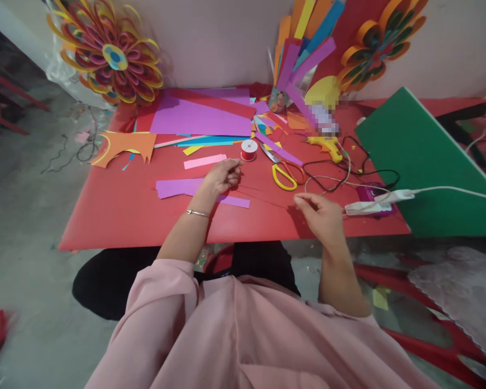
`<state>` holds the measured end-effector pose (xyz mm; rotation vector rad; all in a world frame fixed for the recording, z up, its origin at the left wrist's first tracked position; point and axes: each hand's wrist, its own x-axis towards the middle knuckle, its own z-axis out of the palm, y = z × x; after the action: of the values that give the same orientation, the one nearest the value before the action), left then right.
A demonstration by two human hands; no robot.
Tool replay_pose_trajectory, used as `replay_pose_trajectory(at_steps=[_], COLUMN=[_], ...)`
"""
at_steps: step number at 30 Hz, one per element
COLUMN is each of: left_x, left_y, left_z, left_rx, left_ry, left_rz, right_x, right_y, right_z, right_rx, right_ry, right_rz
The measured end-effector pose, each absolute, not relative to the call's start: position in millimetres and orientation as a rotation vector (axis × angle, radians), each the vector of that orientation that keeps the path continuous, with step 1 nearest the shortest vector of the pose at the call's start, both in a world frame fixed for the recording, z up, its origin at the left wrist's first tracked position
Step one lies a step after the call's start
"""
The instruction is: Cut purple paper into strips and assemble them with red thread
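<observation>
One thin thread (265, 199) is spanning from the left hand (223, 176), beside the red spool (249, 153), to the right hand (323, 217), both pinching it.

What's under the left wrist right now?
Purple paper on the red tabletop shows to the left of the left wrist, and a narrower purple strip to its right. The wrist covers the stretch between, so I can't tell whether they're one piece.
</observation>
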<state>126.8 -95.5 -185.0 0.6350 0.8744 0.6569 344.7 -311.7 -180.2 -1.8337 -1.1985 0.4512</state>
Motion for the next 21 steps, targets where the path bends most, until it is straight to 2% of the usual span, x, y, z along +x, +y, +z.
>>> replay_pose_trajectory(at_steps=[12,15,21], left_x=[123,125,127], left_y=[-97,-98,-103], left_z=[-184,-183,-180], left_rx=[0.723,0.712,0.725], left_ry=[0.872,0.879,0.882], left_rz=[0.702,0.689,0.671], right_x=[326,313,298], right_y=[-290,-271,-199], right_z=[-165,-165,-180], right_rx=[-1.712,-1.647,-1.428], right_ry=[-1.728,-1.602,-1.292], right_rz=[0.731,0.745,1.074])
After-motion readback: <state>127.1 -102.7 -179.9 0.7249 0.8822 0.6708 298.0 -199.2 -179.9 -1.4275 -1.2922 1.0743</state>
